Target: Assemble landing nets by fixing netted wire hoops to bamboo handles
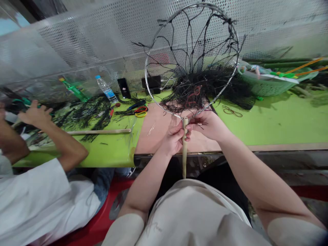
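Note:
A round wire hoop (146, 73) stands upright over the table, with black netting (191, 51) knotted around its rim. The hoop's twisted wire ends meet the top of a pale wooden stick (185, 150) that points down toward my lap. My left hand (174, 139) is wrapped round the stick just below its top. On the other side, my right hand (205, 126) is closed at the joint, its fingertips pinching the wire and stick top. More black netting (217, 89) lies heaped behind the hoop, with some reddish cord in it.
On the green table (266, 126) are a green basket (269, 85), scissors (140, 112), a phone (124, 88), a water bottle (106, 89) and a green bottle (74, 89). Another stick (102, 131) lies left, near a person's hands (36, 114). A perforated metal panel (102, 34) rises behind.

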`<move>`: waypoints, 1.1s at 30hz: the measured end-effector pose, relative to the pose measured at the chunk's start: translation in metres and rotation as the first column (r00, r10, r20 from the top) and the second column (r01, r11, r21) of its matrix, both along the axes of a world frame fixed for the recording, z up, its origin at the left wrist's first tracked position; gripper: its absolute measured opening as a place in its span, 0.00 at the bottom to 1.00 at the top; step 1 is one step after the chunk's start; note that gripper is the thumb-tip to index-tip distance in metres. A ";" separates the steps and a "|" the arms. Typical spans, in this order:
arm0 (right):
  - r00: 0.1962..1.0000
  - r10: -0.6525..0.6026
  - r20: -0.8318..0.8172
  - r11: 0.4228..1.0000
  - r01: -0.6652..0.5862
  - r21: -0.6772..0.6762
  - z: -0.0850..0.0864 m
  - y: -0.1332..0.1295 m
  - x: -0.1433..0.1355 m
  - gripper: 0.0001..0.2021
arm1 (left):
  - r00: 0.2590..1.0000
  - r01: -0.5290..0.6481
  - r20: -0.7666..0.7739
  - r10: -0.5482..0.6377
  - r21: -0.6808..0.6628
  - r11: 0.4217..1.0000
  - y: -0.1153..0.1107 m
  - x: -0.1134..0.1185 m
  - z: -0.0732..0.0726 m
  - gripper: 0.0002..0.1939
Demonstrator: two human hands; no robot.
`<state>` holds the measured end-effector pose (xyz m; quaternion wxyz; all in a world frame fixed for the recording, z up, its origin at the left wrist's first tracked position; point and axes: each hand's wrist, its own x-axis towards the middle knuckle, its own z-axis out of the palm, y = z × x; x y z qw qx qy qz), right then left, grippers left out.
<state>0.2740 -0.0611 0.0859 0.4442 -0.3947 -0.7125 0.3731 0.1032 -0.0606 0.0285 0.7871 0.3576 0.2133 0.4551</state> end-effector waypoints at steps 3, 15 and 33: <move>0.999 0.027 0.033 0.999 -0.026 -0.026 0.004 0.000 -0.001 0.17 | 1.000 -0.014 -0.007 0.014 -0.002 1.000 0.002 -0.001 -0.005 0.25; 0.989 0.142 0.042 0.990 -0.141 -0.027 0.012 0.005 -0.002 0.16 | 0.992 0.078 0.100 -0.083 0.051 0.996 0.005 -0.001 -0.010 0.16; 0.973 -0.001 -0.233 0.997 -0.015 -0.069 -0.015 0.014 -0.013 0.12 | 0.990 -0.003 0.138 0.026 -0.164 0.986 0.009 -0.005 -0.008 0.09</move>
